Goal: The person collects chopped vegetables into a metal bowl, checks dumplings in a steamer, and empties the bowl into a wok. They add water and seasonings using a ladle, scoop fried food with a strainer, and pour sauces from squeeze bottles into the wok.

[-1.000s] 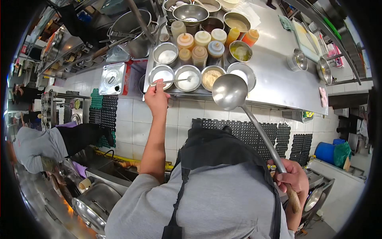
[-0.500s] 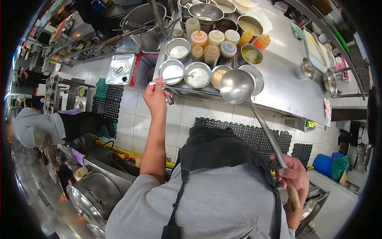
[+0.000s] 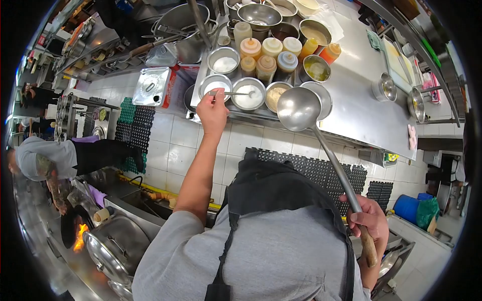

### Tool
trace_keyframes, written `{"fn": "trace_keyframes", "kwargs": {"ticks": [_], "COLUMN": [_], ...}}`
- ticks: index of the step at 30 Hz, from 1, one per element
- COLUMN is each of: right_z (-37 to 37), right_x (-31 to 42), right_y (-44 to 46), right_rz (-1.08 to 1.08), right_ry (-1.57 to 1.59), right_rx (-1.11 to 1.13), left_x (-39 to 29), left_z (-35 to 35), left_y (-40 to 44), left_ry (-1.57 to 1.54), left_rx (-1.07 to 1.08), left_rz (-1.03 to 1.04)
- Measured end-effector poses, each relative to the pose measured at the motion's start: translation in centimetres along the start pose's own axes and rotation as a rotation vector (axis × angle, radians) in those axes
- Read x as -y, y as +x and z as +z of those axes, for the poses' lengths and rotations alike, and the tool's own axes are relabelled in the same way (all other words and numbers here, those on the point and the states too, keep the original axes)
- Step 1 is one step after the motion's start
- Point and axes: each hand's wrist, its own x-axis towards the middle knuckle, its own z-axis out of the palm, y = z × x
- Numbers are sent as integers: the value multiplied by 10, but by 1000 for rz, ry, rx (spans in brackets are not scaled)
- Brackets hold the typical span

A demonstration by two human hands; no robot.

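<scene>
My left hand [image 3: 213, 113] pinches the handle of a small metal spoon [image 3: 236, 93], whose tip lies in a metal bowl of white powder [image 3: 249, 101]. Below the fingers is another bowl of white powder [image 3: 211, 86]. My right hand [image 3: 368, 216] is wrapped round the wooden handle of a large ladle [image 3: 299, 109]. The ladle's bowl hangs at the counter's front edge, partly over a bowl of tan powder [image 3: 274, 97] and an adjacent metal bowl [image 3: 325, 100]. Squeeze bottles [image 3: 266, 66] stand behind the bowls, beside a bowl of yellow-green liquid [image 3: 317, 68].
The steel counter [image 3: 359, 95] extends right, with small metal bowls [image 3: 385, 88] on it. At left, a co-worker [image 3: 42, 158] in a grey shirt holds a pan [image 3: 75, 226] near flames. A lidded pot [image 3: 120, 246] stands at lower left. Black mats [image 3: 346, 173] lie on the floor.
My left hand has moved right and up with the spoon, nearer the powder bowls. The view has shifted, so the counter items sit further right. The co-worker's pan and flames now show.
</scene>
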Motion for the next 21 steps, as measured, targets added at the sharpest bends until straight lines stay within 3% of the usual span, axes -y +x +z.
{"fn": "trace_keyframes", "kwargs": {"ticks": [14,21], "right_z": [0,5], "right_x": [-2,3], "right_y": [3,10], "right_rz": [-17,-8], "right_ry": [-6,-16], "right_rx": [-20,10], "left_x": [33,28], "left_z": [-27,-38], "left_y": [10,10], "left_ry": [-227,-328], "left_rx": [-98,-92], "left_rz": [-325,-362]}}
